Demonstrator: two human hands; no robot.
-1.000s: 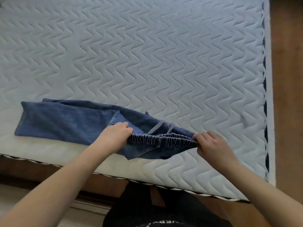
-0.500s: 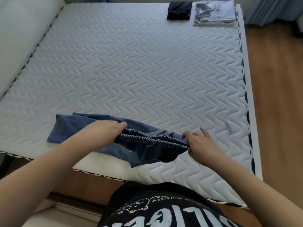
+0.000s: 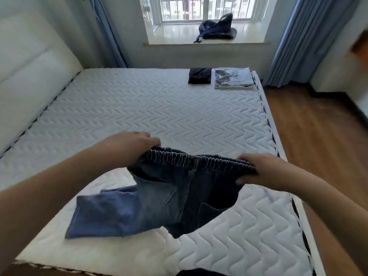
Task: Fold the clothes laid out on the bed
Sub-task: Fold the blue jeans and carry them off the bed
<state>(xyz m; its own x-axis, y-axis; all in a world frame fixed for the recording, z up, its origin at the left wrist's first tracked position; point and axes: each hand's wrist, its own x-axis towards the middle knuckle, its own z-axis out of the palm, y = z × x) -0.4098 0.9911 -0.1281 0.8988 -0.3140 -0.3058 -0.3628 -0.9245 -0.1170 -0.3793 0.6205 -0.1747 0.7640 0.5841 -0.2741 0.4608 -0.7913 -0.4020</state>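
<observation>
A pair of blue jeans point(image 3: 155, 206) with an elastic waistband hangs above the near part of the white quilted mattress point(image 3: 159, 112). My left hand point(image 3: 133, 145) grips the left end of the waistband. Gripping the right end is my right hand point(image 3: 256, 169). The band is stretched between them, lifted off the bed. The legs trail down to the left and their ends lie on the mattress. At the far right corner lie a folded dark garment point(image 3: 199, 75) and a folded light blue garment point(image 3: 234, 78).
A padded white headboard point(image 3: 29, 72) runs along the left side. A dark blue bag point(image 3: 217, 29) sits on the window sill beyond the bed. Blue curtains hang at both sides of the window. Wooden floor point(image 3: 318, 136) lies to the right of the bed.
Both hands have raised the waistband off the mattress, so the jeans now hang from it. The view has tilted up, bringing the window and far wall into sight.
</observation>
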